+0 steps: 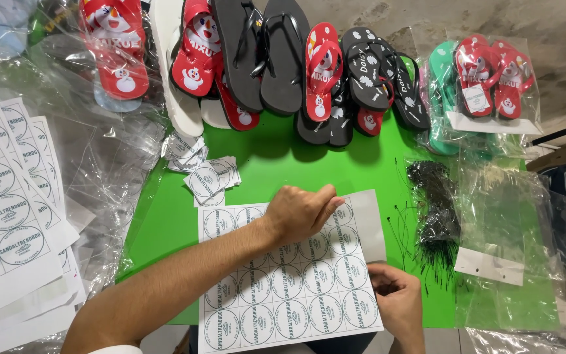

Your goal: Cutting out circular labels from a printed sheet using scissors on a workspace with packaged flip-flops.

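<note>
A white sheet of round printed stickers lies on the green table near its front edge. My left hand rests on the sheet's upper part, fingers curled and pinching at a sticker near the top row. My right hand holds the sheet's lower right edge between thumb and fingers. A small pile of cut-out sticker squares lies just beyond the sheet, to the left.
Red, black and white flip-flops are piled along the table's far side. Bagged flip-flops and clear plastic bags lie at right, beside a bundle of black plastic ties. More sticker sheets are stacked at left over crumpled plastic.
</note>
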